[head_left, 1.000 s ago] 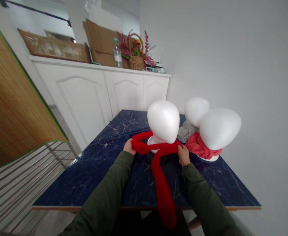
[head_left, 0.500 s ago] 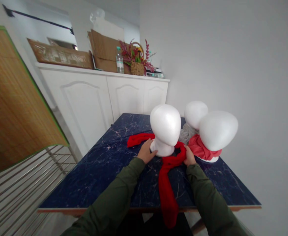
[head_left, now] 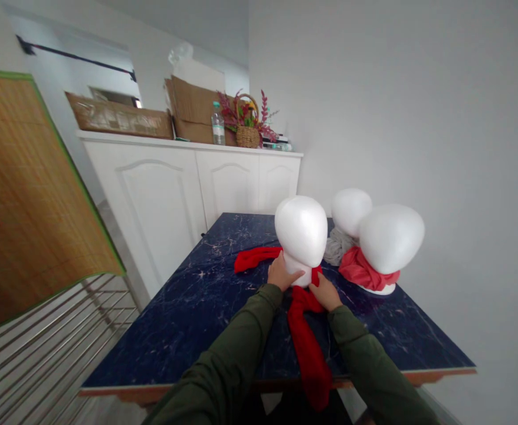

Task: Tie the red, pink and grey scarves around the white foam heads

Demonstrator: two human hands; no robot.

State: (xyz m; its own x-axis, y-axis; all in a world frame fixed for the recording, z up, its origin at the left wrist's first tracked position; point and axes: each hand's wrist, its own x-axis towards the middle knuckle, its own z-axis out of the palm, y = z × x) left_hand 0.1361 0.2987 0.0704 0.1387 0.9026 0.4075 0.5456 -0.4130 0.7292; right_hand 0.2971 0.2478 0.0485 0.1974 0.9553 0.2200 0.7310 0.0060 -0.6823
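Note:
A white foam mannequin head (head_left: 301,229) stands upright on the dark blue marbled table (head_left: 197,319). My left hand (head_left: 282,274) is closed around the left side of its neck, thumb across the front. A red scarf (head_left: 308,348) runs behind the neck. One end lies on the table to the left, while the other comes round the right side and hangs over the front edge. At the neck's right, my right hand (head_left: 326,293) grips the scarf, its thumb near the neck. Some of the fingers on both hands are hidden.
Right of the hands, a second foam head (head_left: 392,236) wears a coral scarf (head_left: 361,268). Behind it stands a third head (head_left: 351,211) with a grey scarf (head_left: 339,245). A white cabinet (head_left: 153,189) borders the table's far side; a metal rack (head_left: 104,313) is at left.
My right hand has moved left with the scarf, bringing it close against the neck. My left hand has shifted right, its thumb farther across the neck. The view has tilted slightly.

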